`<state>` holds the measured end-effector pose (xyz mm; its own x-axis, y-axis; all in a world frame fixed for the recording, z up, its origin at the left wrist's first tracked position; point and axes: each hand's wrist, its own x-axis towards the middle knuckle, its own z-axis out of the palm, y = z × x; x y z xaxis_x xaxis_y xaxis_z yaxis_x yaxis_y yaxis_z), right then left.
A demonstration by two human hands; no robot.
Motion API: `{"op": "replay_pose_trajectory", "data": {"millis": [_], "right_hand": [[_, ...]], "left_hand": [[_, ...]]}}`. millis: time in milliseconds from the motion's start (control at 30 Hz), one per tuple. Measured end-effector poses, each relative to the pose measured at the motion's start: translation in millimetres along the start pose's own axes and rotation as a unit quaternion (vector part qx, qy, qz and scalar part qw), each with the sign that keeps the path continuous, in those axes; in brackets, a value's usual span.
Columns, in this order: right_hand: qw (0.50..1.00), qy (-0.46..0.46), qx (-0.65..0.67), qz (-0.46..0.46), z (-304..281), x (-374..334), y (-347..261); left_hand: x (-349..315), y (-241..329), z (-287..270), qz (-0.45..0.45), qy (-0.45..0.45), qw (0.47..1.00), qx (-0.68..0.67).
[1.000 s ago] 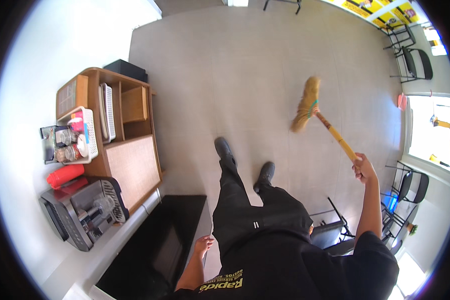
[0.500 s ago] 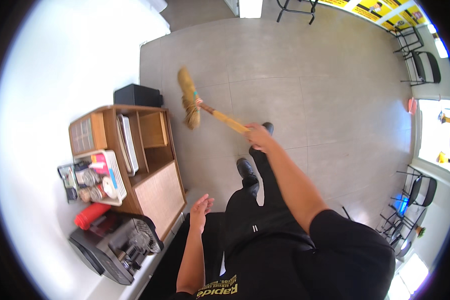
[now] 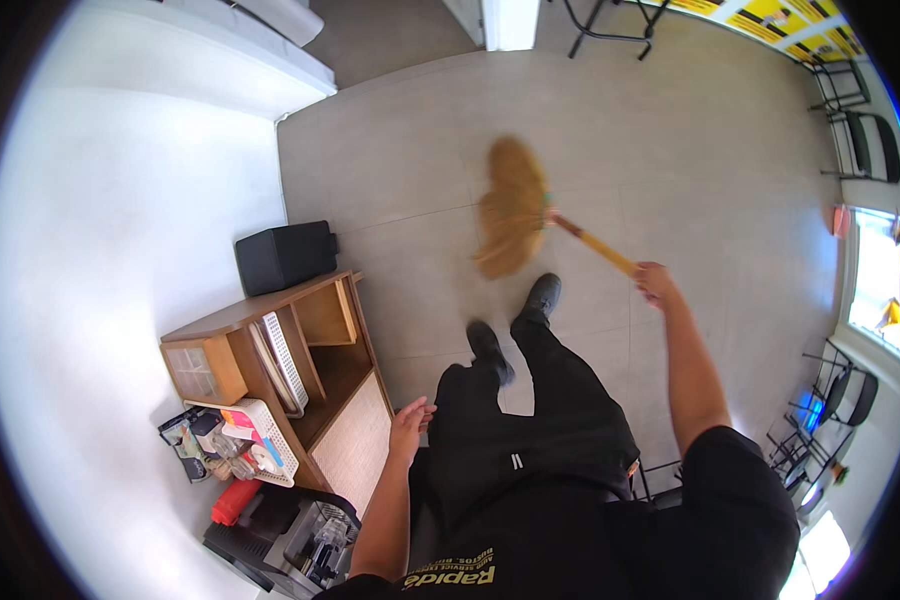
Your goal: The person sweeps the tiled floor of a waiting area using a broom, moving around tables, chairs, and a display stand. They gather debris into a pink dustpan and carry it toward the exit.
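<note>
My right hand (image 3: 653, 285) is wrapped round the end of a broom's yellow-brown handle, with that arm stretched out to the right. The soft broom (image 3: 513, 210) has a wide, fan-shaped straw head, blurred by motion, over the grey tiled floor ahead of my shoes. Its head points left, away from my grip. My left hand (image 3: 411, 425) hangs beside my left thigh, near the wooden cabinet, with nothing in it and its fingers loosely apart.
On the left, a wooden cabinet (image 3: 270, 320) stands along the white wall, with a black box (image 3: 286, 257) behind it. A white basket (image 3: 270, 430) of small items and a coffee machine (image 3: 310, 540) are nearer. Black chairs (image 3: 865, 145) line the right wall; a stool (image 3: 615, 30) stands far ahead.
My right hand has swung the broom to the right, and its straw head now shows broadside. My left hand stays low and free. My view has shifted slightly.
</note>
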<state>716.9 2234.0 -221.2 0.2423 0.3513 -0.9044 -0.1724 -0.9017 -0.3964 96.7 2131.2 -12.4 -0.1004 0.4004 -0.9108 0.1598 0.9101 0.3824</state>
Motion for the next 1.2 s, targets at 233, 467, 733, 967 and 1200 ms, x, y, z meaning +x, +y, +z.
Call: {"op": "replay_pose_trajectory", "data": {"millis": [233, 467, 733, 967, 1200], "right_hand": [[0.901, 0.172, -0.371, -0.147, -89.8, -21.5, -76.9], [0.887, 0.170, -0.391, -0.178, 52.3, -132.3, -212.1], [0.915, -0.135, -0.342, -0.166, 361.8, -160.7, -435.5], [0.918, -0.218, -0.284, -0.171, 663.4, 1.4, -421.9], [0.954, -0.100, -0.282, -0.026, 632.1, 82.0, -420.2]], "left_hand": [[66.5, 99.1, -13.1, -0.003, -0.063, 0.997, -0.032], [151.4, 192.9, -78.2, 0.010, -0.084, 0.995, -0.060], [161.5, 216.8, -151.1, -0.055, -0.003, 0.990, -0.133], [163.7, 229.5, -162.4, -0.059, -0.009, 0.993, -0.101], [161.6, 227.1, -171.9, -0.078, 0.013, 0.993, -0.093]]}}
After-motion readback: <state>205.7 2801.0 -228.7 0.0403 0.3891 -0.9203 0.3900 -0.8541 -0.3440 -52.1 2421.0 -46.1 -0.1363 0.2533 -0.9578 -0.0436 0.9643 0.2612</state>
